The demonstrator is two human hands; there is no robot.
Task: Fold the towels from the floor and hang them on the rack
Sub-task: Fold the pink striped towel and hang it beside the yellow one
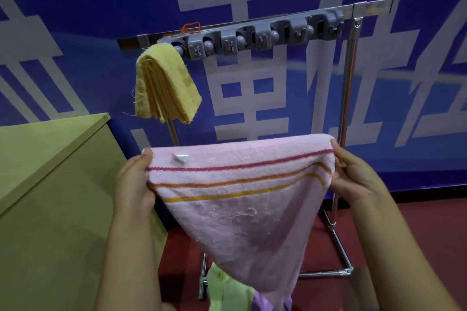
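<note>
while the left hand point(137, 179) and right hand point(353, 174) each pinch a top corner of the pink towel point(242, 199), it hangs stretched in front of the rack point(252, 35), below the folded yellow towel point(164, 83) on its left end; bring the corners together evenly so the stripes line up, then fold once more before hanging it beside the yellow one, with more towels point(227, 290) on the floor below
</note>
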